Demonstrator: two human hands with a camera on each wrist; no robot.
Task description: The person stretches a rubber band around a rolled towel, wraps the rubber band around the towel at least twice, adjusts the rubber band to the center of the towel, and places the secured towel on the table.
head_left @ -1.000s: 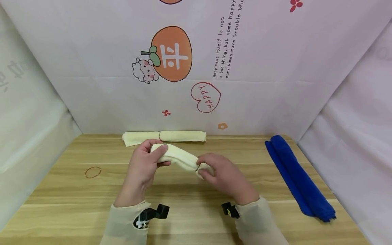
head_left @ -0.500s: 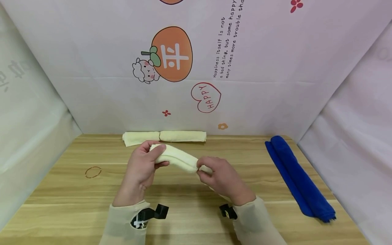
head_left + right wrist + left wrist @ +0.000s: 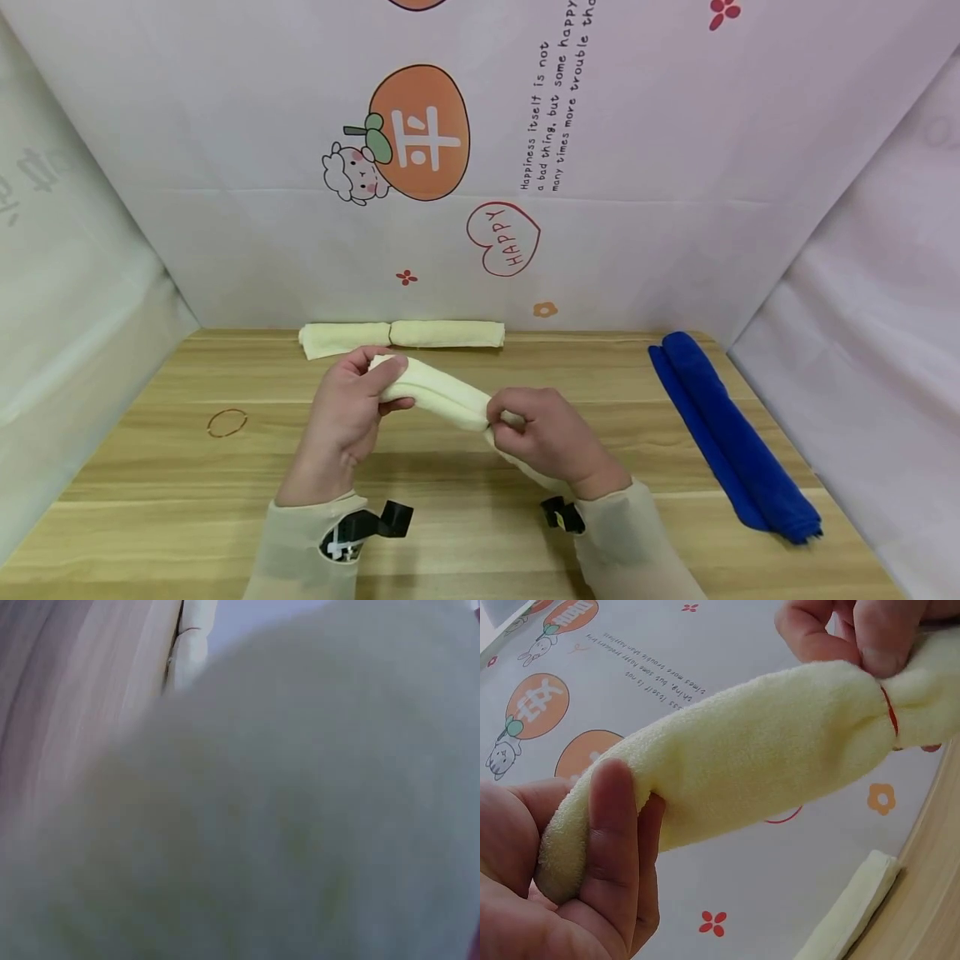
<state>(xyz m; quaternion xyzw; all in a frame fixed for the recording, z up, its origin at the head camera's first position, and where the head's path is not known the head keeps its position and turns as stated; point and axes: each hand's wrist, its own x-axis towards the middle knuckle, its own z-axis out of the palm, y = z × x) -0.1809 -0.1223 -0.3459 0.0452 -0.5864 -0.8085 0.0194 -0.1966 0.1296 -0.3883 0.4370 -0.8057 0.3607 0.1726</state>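
A rolled pale yellow towel (image 3: 442,393) is held up in both hands, sagging toward the right. My left hand (image 3: 351,408) grips its left end, thumb on top and fingers underneath. A thin red rubber band (image 3: 890,711) circles the roll and cinches it, as the left wrist view shows. My right hand (image 3: 551,433) pinches the band where it crosses the upper side of the roll. Past the band, the towel's other end hangs down toward the right sleeve, partly hidden by that hand. The pale towel (image 3: 300,795) fills most of the right wrist view, blurred.
Another pale yellow rolled towel (image 3: 450,333), banded at its middle, lies along the back of the wooden table (image 3: 150,500). A blue rolled towel (image 3: 738,442) lies on the right. One loose reddish-brown rubber band (image 3: 227,422) lies at left. Printed white cloth (image 3: 637,167) walls the back.
The right fingers have closed in on the band and shifted slightly. The towel's free end has swung down toward the right forearm. My left hand keeps its grip almost unmoved.
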